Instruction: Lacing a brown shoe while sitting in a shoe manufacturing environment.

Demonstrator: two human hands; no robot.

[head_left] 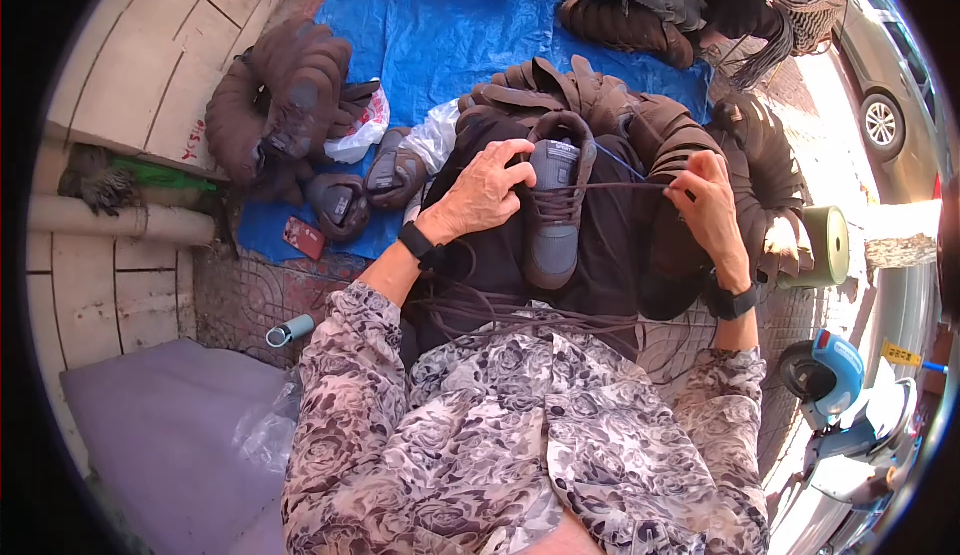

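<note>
A grey and brown sneaker (553,217) lies in my lap, toe towards me, its lower eyelets threaded with a dark brown shoelace (625,186). My left hand (488,187) is closed at the shoe's left side, thumb and finger by the tongue; the exact grip is partly hidden. Off to the right, my right hand (706,202) pinches the shoelace, which runs taut and nearly level from the shoe. More loose brown laces (510,313) lie across my lap near my waist. A thin blue strand shows beside the shoe's collar.
Nested stacks of brown shoe pieces (590,100) curve around my knees and continue left and right. Two more sneakers (394,170) stand at the left on a blue tarp (440,30), near a red phone-like object (304,238). A green roll (826,245) and blue scooter (838,370) are at right.
</note>
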